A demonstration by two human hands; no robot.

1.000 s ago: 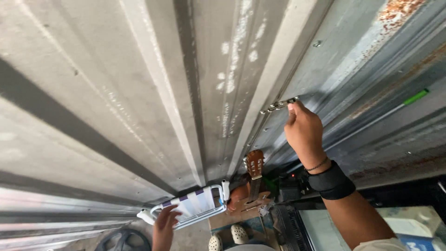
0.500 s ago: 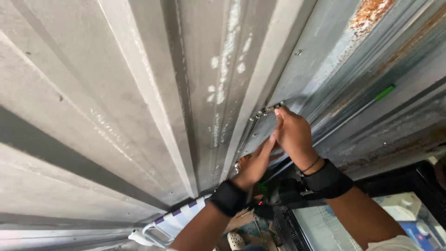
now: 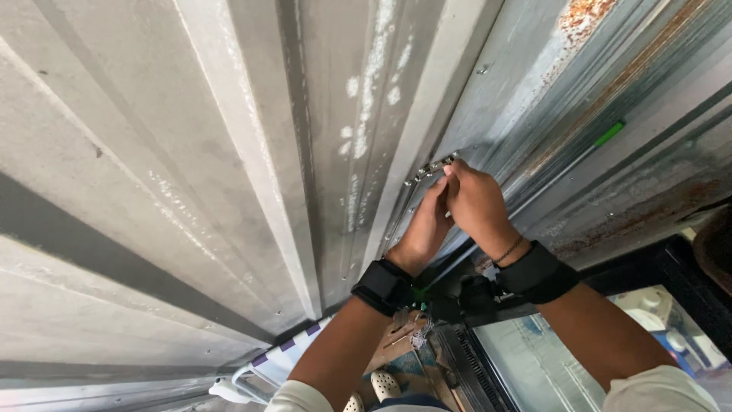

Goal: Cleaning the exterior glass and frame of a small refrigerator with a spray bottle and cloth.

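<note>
Fingers [image 3: 451, 169] of the right hand [image 3: 476, 204] pinch the small metal chain [image 3: 431, 168], which runs leftward just above the left hand's [image 3: 427, 225] loosely closed, empty fingertips.

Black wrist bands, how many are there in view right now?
2. One black wrist band sits on the left hand's wrist; the other black wrist band sits on the right hand's wrist. None seems hidden.

Both hands [image 3: 457, 210] at metal bracket [image 3: 431, 168]
</note>
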